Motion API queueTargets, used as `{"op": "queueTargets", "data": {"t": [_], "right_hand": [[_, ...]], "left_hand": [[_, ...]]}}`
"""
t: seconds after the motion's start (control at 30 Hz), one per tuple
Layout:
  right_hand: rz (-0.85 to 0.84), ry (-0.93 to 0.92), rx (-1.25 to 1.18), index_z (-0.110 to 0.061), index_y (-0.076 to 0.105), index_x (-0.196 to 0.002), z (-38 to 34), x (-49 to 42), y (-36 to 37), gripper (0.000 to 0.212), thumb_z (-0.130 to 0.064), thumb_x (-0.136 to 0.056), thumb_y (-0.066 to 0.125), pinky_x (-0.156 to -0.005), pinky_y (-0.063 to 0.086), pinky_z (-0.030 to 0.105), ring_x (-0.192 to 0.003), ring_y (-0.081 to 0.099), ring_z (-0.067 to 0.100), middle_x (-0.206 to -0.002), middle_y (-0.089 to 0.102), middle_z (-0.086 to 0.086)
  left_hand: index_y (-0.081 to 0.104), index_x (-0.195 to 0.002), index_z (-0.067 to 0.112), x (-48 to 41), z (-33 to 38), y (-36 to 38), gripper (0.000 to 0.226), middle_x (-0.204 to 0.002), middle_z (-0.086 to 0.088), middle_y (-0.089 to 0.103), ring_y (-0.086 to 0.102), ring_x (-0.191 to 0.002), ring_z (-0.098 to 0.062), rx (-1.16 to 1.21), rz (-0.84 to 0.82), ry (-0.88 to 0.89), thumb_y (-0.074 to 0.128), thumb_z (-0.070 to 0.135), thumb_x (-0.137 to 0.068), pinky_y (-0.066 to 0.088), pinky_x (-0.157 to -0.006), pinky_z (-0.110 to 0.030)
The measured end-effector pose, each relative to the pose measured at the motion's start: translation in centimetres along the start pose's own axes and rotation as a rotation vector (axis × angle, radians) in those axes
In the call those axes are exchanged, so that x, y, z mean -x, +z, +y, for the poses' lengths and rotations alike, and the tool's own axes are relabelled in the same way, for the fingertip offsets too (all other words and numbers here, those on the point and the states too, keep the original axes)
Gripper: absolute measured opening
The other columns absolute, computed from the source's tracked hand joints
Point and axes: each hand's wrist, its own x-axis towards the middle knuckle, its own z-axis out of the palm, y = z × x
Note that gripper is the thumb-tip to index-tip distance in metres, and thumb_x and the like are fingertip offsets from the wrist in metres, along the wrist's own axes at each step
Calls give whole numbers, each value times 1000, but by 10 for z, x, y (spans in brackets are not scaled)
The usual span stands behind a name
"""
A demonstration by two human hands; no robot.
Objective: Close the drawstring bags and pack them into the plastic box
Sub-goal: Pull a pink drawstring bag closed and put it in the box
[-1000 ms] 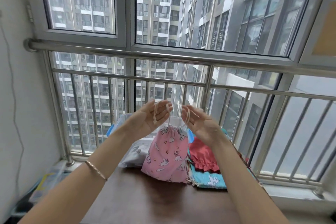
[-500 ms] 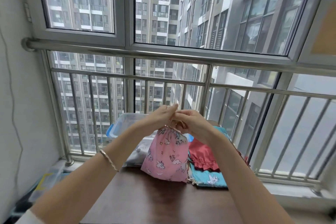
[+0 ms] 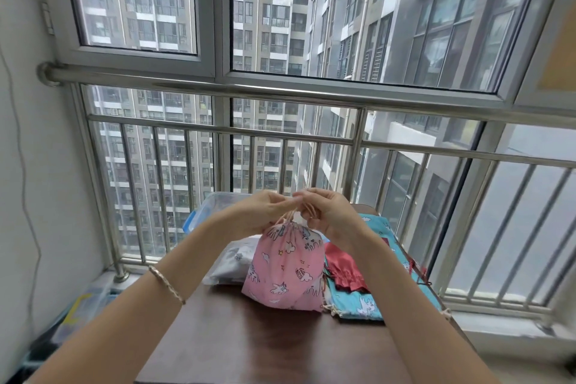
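Both hands (image 3: 299, 215) now meet atop pink bag (image 3: 285, 271).

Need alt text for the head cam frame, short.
Two bare hands, left hand and right hand, pinch the cords at the gathered neck of a pink drawstring bag standing on a dark table. Red bag, blue bag and clear plastic box sit behind it.
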Motion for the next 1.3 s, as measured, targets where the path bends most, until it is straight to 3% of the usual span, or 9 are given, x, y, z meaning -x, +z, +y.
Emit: {"op": "queueTargets", "data": {"t": [0.1,0.27,0.47,0.57,0.63,0.8,0.97,1.2,1.3], "right_hand": [[46,-13,70,6,65,-101,-2,2,0,20,-9,-88,67,-51,47,18,-57,55,12,-71,63,7],[62,-93,317,-9,56,-111,-6,6,-2,38,9,-79,67,-65,52,27,-74,61,17,-88,61,7],[149,-333,831,-7,73,-81,3,3,1,16,-1,-87,60,-70,56,43,-69,61,23,-84,67,16],[57,-211,611,5,69,-83,-3,3,-2,12,0,-88,60,-65,52,28,-67,59,15,-77,67,13],[-56,-137,492,1,69,-84,-8,5,-4,9,0,-89,62,-63,49,20,-65,56,8,-75,66,3],[-145,-136,439,-7,70,-87,-11,4,-8,7,-2,-88,65,-68,47,21,-69,59,7,-77,70,0],[-149,-141,459,1,69,-92,-20,6,-8,6,-2,-86,67,-61,49,18,-63,58,10,-76,69,5],[-130,-119,498,-13,58,-116,-22,7,-10,36,-10,-83,73,-61,51,23,-65,62,14,-74,68,2],[-44,-234,356,-10,66,-103,-19,5,-10,14,-19,-92,62,-68,52,25,-71,62,15,-79,69,4]], "left_hand": [[77,-82,21,5,2,-3,28,-58,7,50,33,-54,-10,-154,79,58,67,47,-82,30,-53,-24],[69,-88,13,8,13,0,32,-80,8,59,47,-67,-6,-269,127,113,50,36,-97,37,-68,-19],[71,-91,19,8,11,-1,41,-103,-19,67,61,-99,-35,-388,45,160,50,54,-91,45,-101,-47],[73,-81,26,8,15,-1,51,-101,-28,64,56,-86,-22,-370,94,209,54,74,-73,44,-91,-44],[74,-82,23,9,17,-2,43,-104,-28,64,57,-86,-25,-370,126,217,55,61,-84,45,-91,-48],[72,-87,17,5,16,-4,40,-104,-30,63,53,-84,-20,-380,147,240,53,51,-91,44,-82,-42],[73,-84,24,3,13,-6,63,-94,-30,64,52,-77,-19,-370,194,276,51,81,-69,41,-74,-40],[68,-81,4,14,24,3,35,-52,5,38,28,-44,-8,-380,220,262,56,34,-94,24,-43,-21],[70,-83,10,16,24,4,30,-46,11,38,26,-42,-6,-367,216,249,56,33,-94,22,-42,-19]]}}
